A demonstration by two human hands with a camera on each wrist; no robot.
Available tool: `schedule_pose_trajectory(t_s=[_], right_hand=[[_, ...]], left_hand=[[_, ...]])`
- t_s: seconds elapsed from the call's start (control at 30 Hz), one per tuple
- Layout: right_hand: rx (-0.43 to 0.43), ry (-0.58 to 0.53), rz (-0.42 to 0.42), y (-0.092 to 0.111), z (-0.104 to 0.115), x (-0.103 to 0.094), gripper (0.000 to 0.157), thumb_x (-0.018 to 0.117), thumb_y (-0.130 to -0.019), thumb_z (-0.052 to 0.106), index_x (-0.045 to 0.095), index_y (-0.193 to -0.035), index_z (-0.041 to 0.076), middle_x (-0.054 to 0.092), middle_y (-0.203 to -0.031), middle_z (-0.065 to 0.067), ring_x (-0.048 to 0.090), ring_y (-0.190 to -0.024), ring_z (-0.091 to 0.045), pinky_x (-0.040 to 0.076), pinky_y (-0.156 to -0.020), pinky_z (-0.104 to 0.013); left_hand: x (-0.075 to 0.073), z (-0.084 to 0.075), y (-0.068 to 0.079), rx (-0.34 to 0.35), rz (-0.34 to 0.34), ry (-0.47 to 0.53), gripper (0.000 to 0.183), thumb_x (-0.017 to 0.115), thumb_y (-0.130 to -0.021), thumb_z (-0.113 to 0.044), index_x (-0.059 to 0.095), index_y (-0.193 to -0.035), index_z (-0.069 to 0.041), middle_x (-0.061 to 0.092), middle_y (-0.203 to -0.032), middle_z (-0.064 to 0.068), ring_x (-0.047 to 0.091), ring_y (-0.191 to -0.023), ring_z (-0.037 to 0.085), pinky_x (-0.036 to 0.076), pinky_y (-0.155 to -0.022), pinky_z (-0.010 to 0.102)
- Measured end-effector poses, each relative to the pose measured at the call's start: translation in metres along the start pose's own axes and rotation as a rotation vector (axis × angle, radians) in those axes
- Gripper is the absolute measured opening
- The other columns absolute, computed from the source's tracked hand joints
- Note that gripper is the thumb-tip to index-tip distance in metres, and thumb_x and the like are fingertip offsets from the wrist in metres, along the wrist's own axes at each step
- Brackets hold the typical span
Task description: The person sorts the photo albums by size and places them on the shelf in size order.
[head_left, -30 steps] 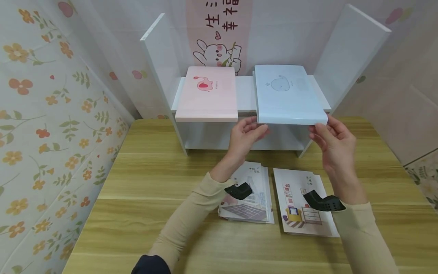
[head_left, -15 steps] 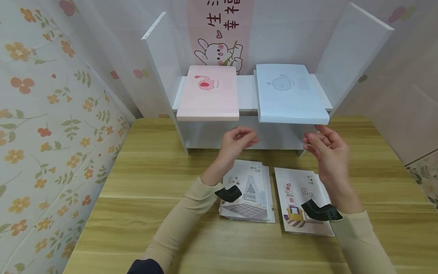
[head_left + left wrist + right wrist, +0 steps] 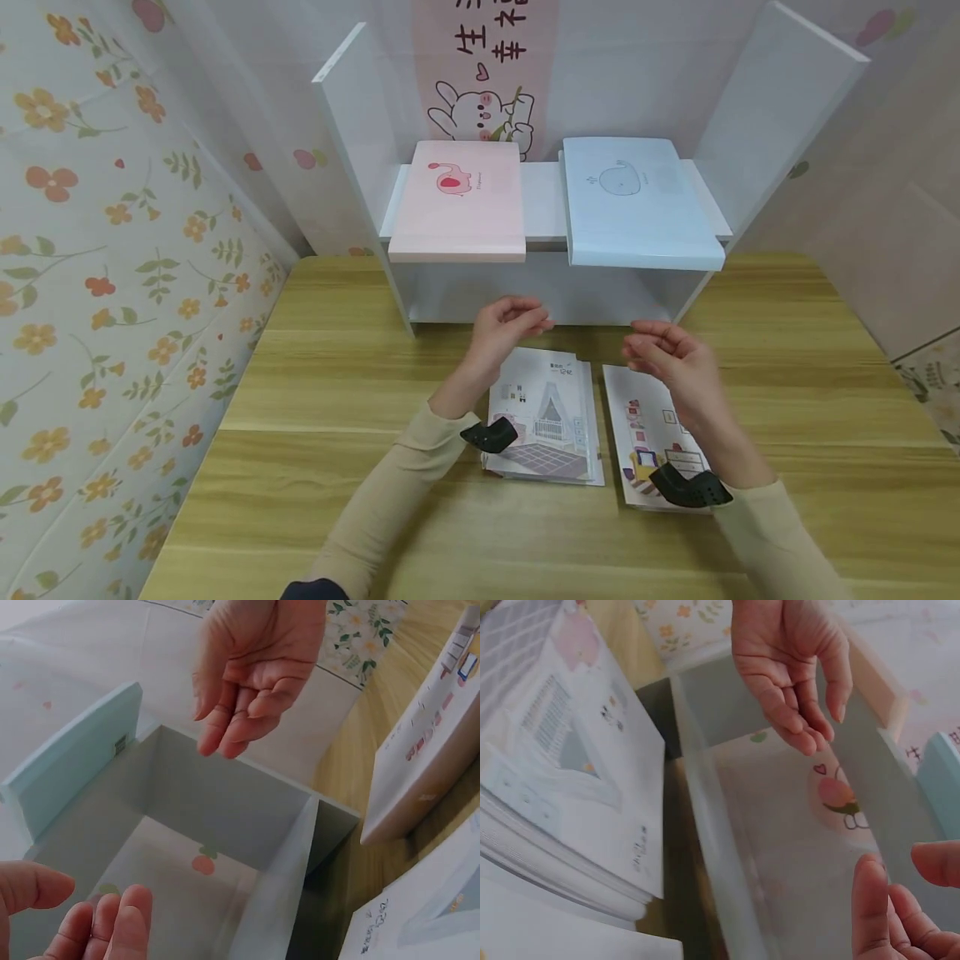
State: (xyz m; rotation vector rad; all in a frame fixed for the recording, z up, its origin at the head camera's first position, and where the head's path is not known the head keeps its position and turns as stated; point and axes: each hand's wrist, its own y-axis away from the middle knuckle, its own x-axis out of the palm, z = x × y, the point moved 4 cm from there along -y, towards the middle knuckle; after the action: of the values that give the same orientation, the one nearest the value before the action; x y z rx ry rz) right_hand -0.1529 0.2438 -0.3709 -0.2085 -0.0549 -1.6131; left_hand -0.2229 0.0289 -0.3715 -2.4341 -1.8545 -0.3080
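Observation:
Both hands hang in the air before a white shelf (image 3: 543,200), holding nothing. My left hand (image 3: 501,337) is above the far end of the left book stack (image 3: 551,417), its fingers loosely bent. Over the right book stack (image 3: 637,417) hovers my right hand (image 3: 678,362), also with relaxed fingers. On the shelf's upper board lie a pink book (image 3: 459,204) with an elephant drawing, at left, and a light blue book (image 3: 637,204) with a whale drawing, at right. Their front edges jut past the board. Both hands also appear in the left wrist view, apart from the shelf.
The shelf's tall side panels (image 3: 780,125) rise on either side of the books. Below the upper board is a lower compartment (image 3: 480,292). A wood-grain table (image 3: 322,400) carries everything. A floral curtain (image 3: 135,292) hangs at the left.
Both hands have come away from the blue book's front corners and drawn back toward the person. The right hand has also moved left. The blue book stays on the shelf.

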Motion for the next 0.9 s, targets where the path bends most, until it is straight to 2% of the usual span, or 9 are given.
schedule_pose_trajectory(t_s=[0.17,0.33,0.43,0.57,0.73,0.8,0.9], right_hand=[[0.048,0.156,0.019,0.01,-0.014,0.005,0.013,0.059,-0.092,0.005,0.06,-0.105,0.009,0.068,-0.087,0.006,0.066,-0.079,-0.009,0.053,-0.07,-0.021],[0.082,0.303,0.04,0.012,-0.023,0.009,0.029,0.058,-0.093,0.008,0.052,-0.115,-0.009,0.066,-0.088,0.007,0.066,-0.081,-0.009,0.053,-0.07,-0.022],[0.138,0.36,0.073,0.013,-0.029,0.013,0.037,0.058,-0.093,0.01,0.048,-0.12,-0.014,0.065,-0.093,-0.003,0.065,-0.082,-0.011,0.054,-0.072,-0.025],[0.222,0.45,0.137,0.022,-0.038,0.02,0.041,0.058,-0.093,0.012,0.048,-0.123,-0.013,0.061,-0.102,-0.019,0.064,-0.086,-0.018,0.053,-0.074,-0.026],[0.248,0.612,0.173,0.036,-0.047,0.03,0.046,0.059,-0.092,0.014,0.047,-0.129,-0.011,0.059,-0.113,-0.023,0.06,-0.101,-0.031,0.051,-0.08,-0.026],[0.27,0.629,0.177,0.04,-0.051,0.033,0.049,0.058,-0.093,0.015,0.042,-0.132,-0.011,0.055,-0.121,-0.025,0.056,-0.11,-0.035,0.05,-0.086,-0.031],[0.328,0.592,0.186,0.044,-0.055,0.039,0.057,0.057,-0.094,0.015,0.033,-0.138,-0.012,0.044,-0.134,-0.029,0.047,-0.121,-0.039,0.045,-0.094,-0.039]], left_hand=[[-0.008,0.008,0.003,-0.048,-0.028,-0.006,0.025,0.062,-0.088,-0.001,0.057,-0.109,0.011,0.065,-0.091,0.015,0.067,-0.084,0.024,0.052,-0.084,0.035],[-0.017,0.018,0.007,-0.074,-0.065,-0.031,0.023,0.062,-0.088,-0.001,0.058,-0.108,0.011,0.064,-0.094,0.023,0.067,-0.085,0.027,0.054,-0.077,0.028],[-0.024,0.023,0.008,-0.071,-0.102,-0.044,0.022,0.062,-0.086,0.001,0.059,-0.105,0.012,0.065,-0.093,0.025,0.068,-0.079,0.023,0.054,-0.075,0.027],[-0.035,0.03,0.009,-0.057,-0.148,-0.081,0.02,0.062,-0.085,0.003,0.06,-0.102,0.012,0.066,-0.088,0.022,0.065,-0.07,0.013,0.054,-0.072,0.027],[-0.049,0.039,0.009,-0.038,-0.181,-0.179,0.019,0.06,-0.084,0.005,0.06,-0.1,0.015,0.064,-0.087,0.024,0.063,-0.067,0.012,0.055,-0.069,0.026],[-0.053,0.042,0.009,-0.032,-0.187,-0.228,0.02,0.06,-0.084,0.005,0.06,-0.1,0.016,0.064,-0.087,0.024,0.062,-0.068,0.012,0.054,-0.069,0.026],[-0.059,0.046,0.009,-0.028,-0.199,-0.291,0.021,0.059,-0.083,0.005,0.059,-0.1,0.017,0.063,-0.086,0.023,0.06,-0.067,0.012,0.054,-0.067,0.025]])
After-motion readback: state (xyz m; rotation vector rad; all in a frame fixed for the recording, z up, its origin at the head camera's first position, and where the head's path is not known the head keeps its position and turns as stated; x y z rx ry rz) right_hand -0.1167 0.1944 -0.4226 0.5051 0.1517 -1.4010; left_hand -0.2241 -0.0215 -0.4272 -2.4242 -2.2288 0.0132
